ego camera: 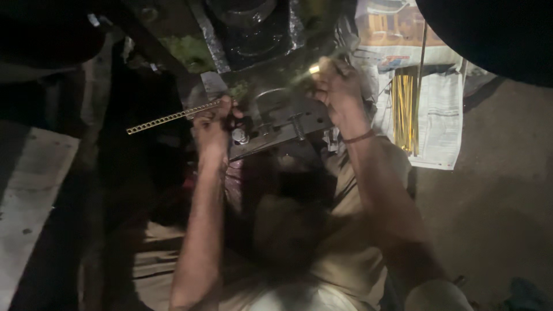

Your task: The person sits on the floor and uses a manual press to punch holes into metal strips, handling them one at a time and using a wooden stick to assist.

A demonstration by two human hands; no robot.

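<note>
Protruding leftward from left-hand grip (212,124): perforated strip (170,119)

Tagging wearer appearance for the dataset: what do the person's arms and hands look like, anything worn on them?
Both forearms are bare, with no sleeves reaching them and no gloves on the left hand or right hand. The right wrist carries a thin reddish thread band. No watch or rings can be made out in the dim, blurred view. Clothing below looks light khaki or beige.
</note>
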